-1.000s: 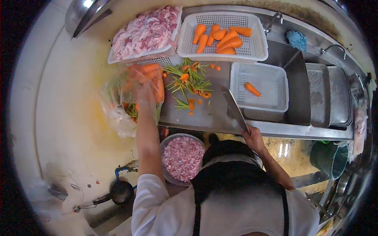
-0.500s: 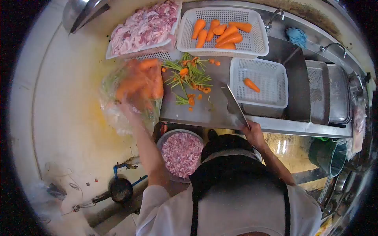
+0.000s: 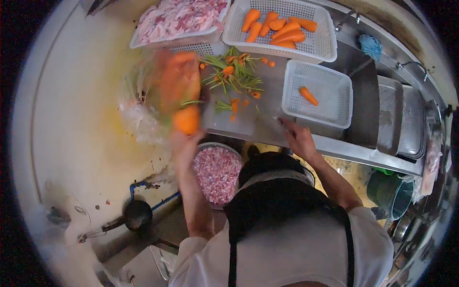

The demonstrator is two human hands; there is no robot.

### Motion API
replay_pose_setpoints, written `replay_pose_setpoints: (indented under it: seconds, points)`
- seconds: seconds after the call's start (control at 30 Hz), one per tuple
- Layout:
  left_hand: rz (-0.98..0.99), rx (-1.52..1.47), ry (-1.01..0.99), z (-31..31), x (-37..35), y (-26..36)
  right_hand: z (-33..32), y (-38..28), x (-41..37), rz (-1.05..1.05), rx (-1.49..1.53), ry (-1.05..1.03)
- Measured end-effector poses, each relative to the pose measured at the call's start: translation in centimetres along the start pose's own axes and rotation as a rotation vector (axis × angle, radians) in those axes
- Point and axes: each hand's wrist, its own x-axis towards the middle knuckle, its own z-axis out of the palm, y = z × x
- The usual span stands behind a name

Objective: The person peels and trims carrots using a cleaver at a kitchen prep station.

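My left hand (image 3: 185, 143), blurred by motion, grips a carrot (image 3: 187, 119) with a bit of green stem, just off the front left edge of the steel counter. Behind it lies a clear plastic bag (image 3: 143, 119) with several carrots inside. My right hand (image 3: 300, 141) is closed round the handle of a knife (image 3: 284, 124) at the counter's front edge; the blade is smeared and hard to make out. Between the hands and farther back, cut green carrot tops (image 3: 232, 71) and orange end pieces lie on the steel surface (image 3: 277, 86).
A white basket (image 3: 351, 95) with one carrot stands right of the cuttings. Behind are a larger basket (image 3: 330, 50) of carrots and a tray of sliced meat (image 3: 179, 19). A tub of chopped meat (image 3: 217, 174) sits below the counter. The sink (image 3: 366, 105) is at right.
My left hand has come out of the bag toward me with a carrot in it. My right hand has moved slightly left and up, and the knife blade has tipped lower.
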Motion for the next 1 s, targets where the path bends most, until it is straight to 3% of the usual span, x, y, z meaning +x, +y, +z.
replay_pose_setpoints:
  seconds: [0.03, 0.07, 0.13, 0.17, 0.33, 0.47, 1.0]
  points:
    - [0.237, 0.183, -0.116, 2.3, 0.5, -1.9, -0.1, -1.0, 0.7, 0.172, 0.035, -0.168]
    - [0.471, 0.369, -0.242, 3.3, 1.2, -4.5, 0.3, -1.5, 1.2, 0.173, 0.04, -0.173]
    - [0.541, 0.272, -0.168, 4.0, 2.8, -15.2, 0.9, -2.5, 1.5, -0.094, 0.088, -0.152]
    - [0.617, 0.168, -0.087, 4.6, 4.4, -20.0, 0.9, -3.2, 1.8, -0.081, 0.085, -0.146]
    - [0.579, 0.244, -0.178, 5.0, 2.4, -18.7, 0.8, -5.4, 2.5, -0.121, -0.131, -0.272]
    - [0.536, 0.318, -0.226, 2.4, -0.5, -17.6, 0.8, -5.3, 2.3, -0.146, -0.134, -0.253]
    - [0.388, 0.596, -0.372, 3.3, -0.4, -9.5, 3.9, -4.2, 5.2, -0.179, -0.214, -0.298]
